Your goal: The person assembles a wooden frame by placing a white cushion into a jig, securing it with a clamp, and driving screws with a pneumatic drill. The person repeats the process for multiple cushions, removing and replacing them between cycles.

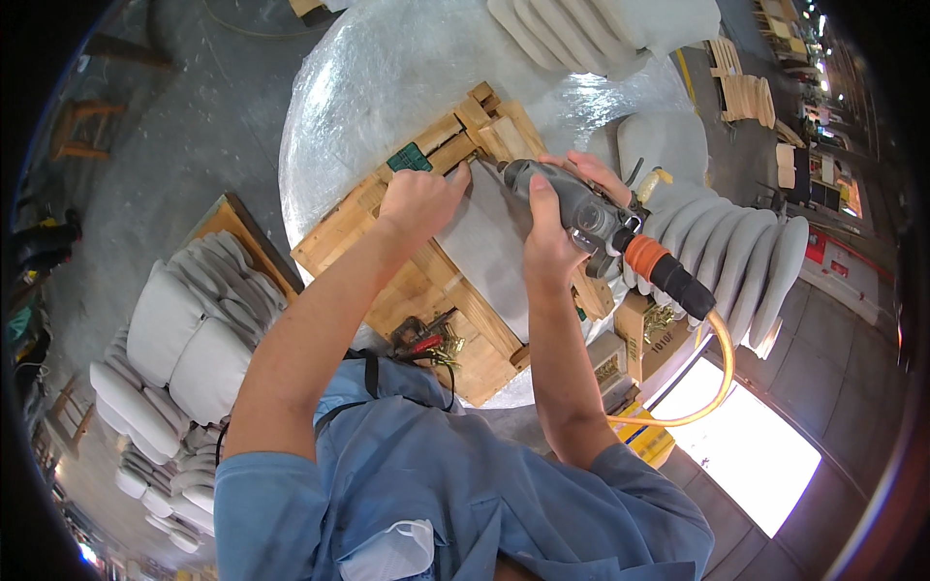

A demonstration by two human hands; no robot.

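Note:
My right hand [550,232] is wrapped round a dark grey air drill [567,201] with an orange coupling [647,256] at its rear. The drill points left, its tip close to the far end of a wooden frame [441,266]. My left hand [423,201] is closed at that same spot, fingertips pinched just short of the drill's nose; whatever they hold is too small or hidden to make out. A grey padded panel [489,252] lies within the frame, between my forearms. Beside my left knuckles sits a small green tray [411,158].
Plastic film wraps the round worktable [334,126]. Brass-coloured screws [444,351] and a red-handled tool [418,345] lie on the frame's near end. Grey cushions stand stacked at the left [189,329] and right [727,242]. A yellow air hose [725,373] loops past my right forearm.

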